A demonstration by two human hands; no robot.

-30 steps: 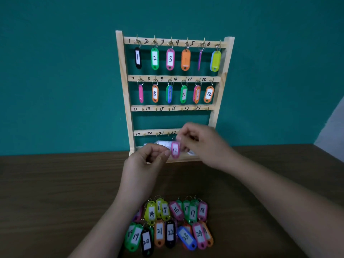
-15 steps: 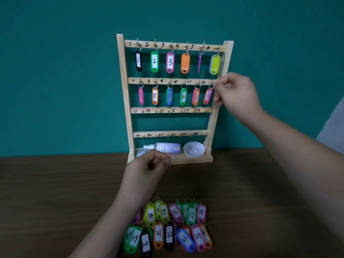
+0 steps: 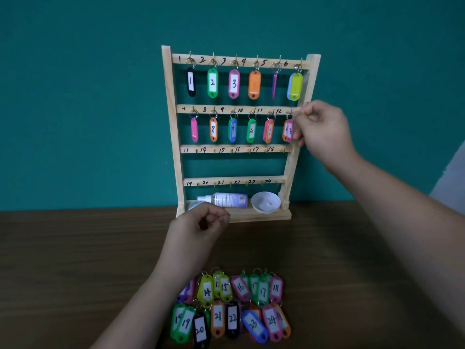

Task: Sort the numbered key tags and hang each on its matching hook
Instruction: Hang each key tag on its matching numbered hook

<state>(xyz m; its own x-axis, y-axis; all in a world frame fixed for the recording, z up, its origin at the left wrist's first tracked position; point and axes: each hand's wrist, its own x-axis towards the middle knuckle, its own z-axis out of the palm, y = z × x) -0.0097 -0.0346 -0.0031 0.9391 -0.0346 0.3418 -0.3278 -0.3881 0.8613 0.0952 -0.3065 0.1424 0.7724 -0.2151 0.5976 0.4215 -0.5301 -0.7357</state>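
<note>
— Hands? Tag 12?
— Right hand point(image 3: 320, 133) pinches the pink tag 12 point(image 3: 289, 131) at its hook, right of centre on the rack point(image 3: 167, 122); the tag hangs upright, white label forward. Left hand point(image 3: 198, 231) is loosely curled, holding nothing.

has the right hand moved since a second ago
Yes. The right hand went up and right, from in front of the rack's bottom rail to the 12 hook on the second rail.
</note>
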